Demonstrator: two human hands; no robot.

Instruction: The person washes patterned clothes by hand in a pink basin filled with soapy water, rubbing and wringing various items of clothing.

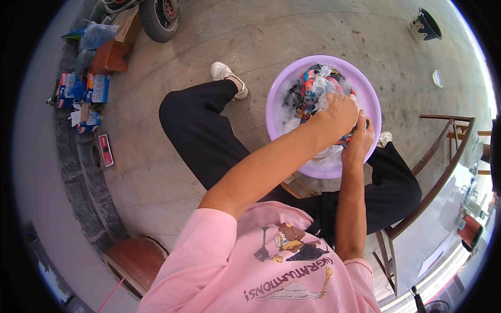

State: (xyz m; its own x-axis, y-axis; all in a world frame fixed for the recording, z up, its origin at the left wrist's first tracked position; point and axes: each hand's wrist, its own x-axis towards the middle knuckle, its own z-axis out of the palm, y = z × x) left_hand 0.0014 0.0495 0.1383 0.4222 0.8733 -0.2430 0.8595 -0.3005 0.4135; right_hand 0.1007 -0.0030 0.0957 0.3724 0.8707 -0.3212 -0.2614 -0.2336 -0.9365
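Note:
A light purple plastic basin (325,173) stands on the floor between my knees, holding soapy water with white suds. Wet patterned cloth (312,87) in red, blue, black and white is heaped in it. My left hand (339,111), foam on its back, is closed over a bunch of this cloth at the right of the heap. Close beside it, my right hand (362,135) grips a dark part of the cloth near the basin's right rim. White cloth (330,152) lies in the suds below my hands. The fingers of my left hand are mostly hidden.
At right stands a glass-topped table (430,238) with a dark frame. A bucket (419,29) and a small white dish-like object (438,78) are farther off. Boxes (98,87) line the left wall, below a vehicle's wheel (159,19). A reddish-brown rounded object (137,258) lies lower left.

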